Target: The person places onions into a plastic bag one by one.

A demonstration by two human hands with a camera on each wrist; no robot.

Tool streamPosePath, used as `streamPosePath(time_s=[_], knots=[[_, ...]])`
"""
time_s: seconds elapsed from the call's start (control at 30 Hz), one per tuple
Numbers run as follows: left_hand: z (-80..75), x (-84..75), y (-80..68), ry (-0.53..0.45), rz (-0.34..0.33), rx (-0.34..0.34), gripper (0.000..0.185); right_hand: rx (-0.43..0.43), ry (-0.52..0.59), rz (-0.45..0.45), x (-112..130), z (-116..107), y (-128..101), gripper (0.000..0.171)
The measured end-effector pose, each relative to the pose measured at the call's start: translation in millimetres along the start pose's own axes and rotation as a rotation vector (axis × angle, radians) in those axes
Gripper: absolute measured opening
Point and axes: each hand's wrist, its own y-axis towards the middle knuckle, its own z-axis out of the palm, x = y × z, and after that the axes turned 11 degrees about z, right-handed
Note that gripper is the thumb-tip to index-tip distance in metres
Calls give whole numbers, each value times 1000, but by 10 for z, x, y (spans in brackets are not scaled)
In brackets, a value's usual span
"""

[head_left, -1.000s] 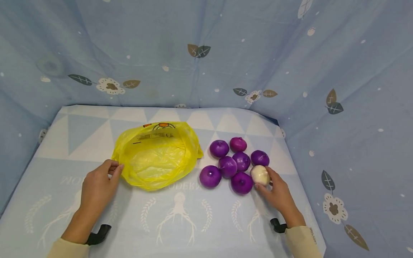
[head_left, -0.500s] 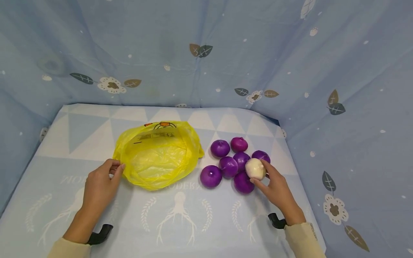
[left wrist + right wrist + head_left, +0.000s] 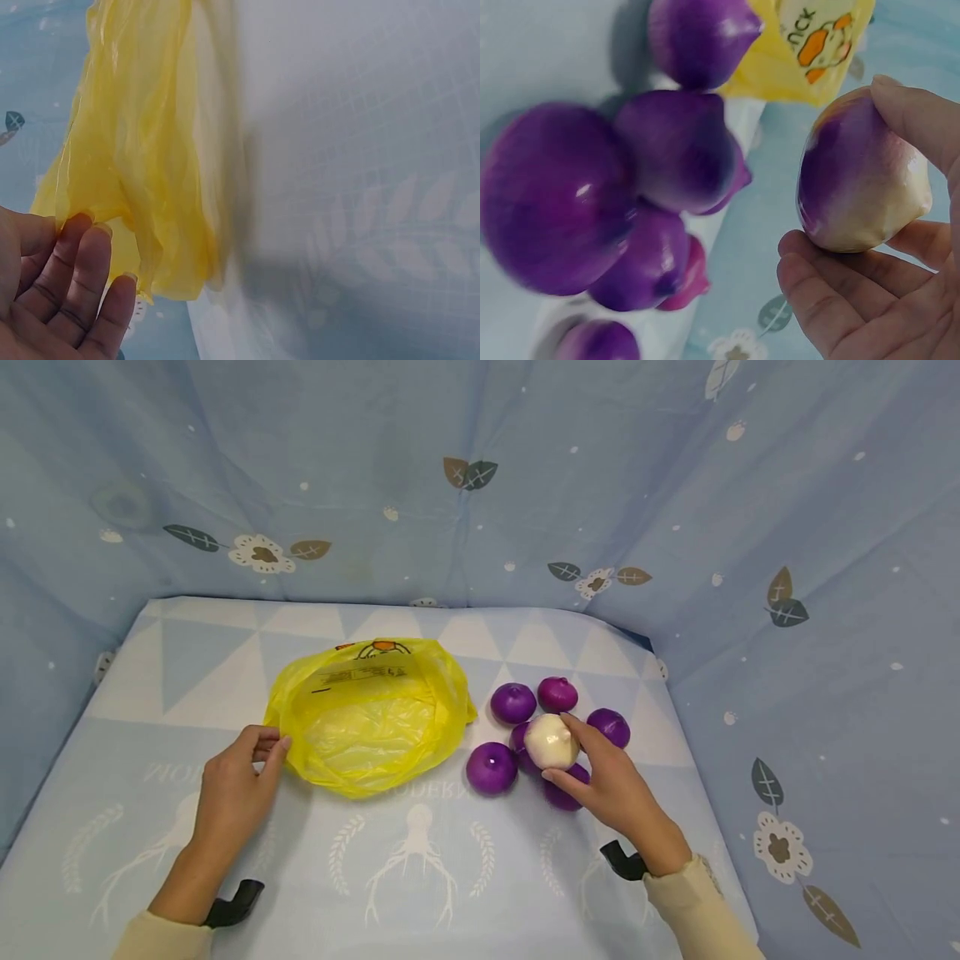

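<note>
A yellow plastic bag (image 3: 444, 693) lies with its mouth spread on the left half of the table. At its left edge my left hand (image 3: 234, 793) pinches the rim; the left wrist view shows the thin plastic (image 3: 142, 150) at the fingers. In my right hand (image 3: 615, 781) is a cream-and-purple onion (image 3: 551, 743), raised above the other onions. The right wrist view shows its purple side (image 3: 840, 157), between thumb and fingers. Below and around it are several purple onions (image 3: 492, 768), partly covered by the held one and my hand.
A lone purple onion (image 3: 609, 727) sits to the right of the group, and a pinker onion (image 3: 557, 694) at its back. The patterned cloth (image 3: 405, 877) covers the table. Blue curtains (image 3: 480, 543) hang behind and on the sides.
My right hand has lifted the cream-and-purple onion from the right side of the group and carried it left over the others. The left hand stays at the bag's rim.
</note>
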Motion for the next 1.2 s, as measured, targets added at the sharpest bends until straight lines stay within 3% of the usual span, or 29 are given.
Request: streamPosePath(time_s=[0.23,0.4,0.8,1.2], knots=[[-6,-8,0,-16,11,-7,18,48,5,-25,226,26,137,86],[-2,-14,-22,-28,10,0,18,102,6,-91,405,110,323,82],[7,-24,2,-68,20,-35,21,260,-104,-276,839,385,862,80],[40,-3,-18,-75,-5,-57,22,361,-189,-371,1430,725,1368,79]])
